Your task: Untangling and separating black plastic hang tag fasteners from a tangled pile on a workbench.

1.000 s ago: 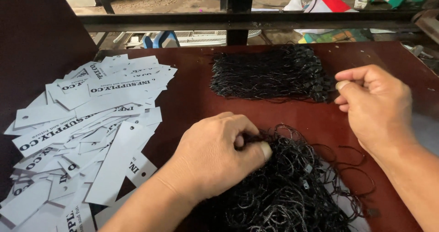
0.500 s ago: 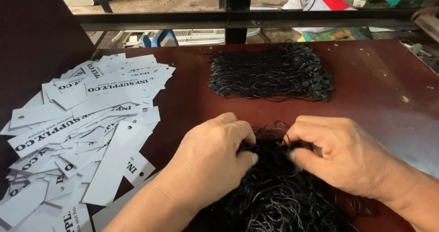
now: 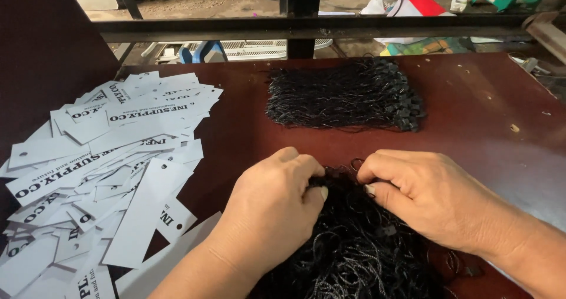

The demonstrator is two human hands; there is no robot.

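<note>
I am at the step of picking strings out of the tangled black string pile [image 3: 354, 252], which lies near me on the dark red table [image 3: 483, 110]. My left hand [image 3: 274, 207] and right hand [image 3: 427, 196] both pinch closed on its strands. The next move needs, I think, a gentle pull to free one string.

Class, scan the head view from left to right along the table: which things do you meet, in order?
Pile of white paper tags → left hand → tangled black strings under both hands → right hand → bare brown table.
</note>
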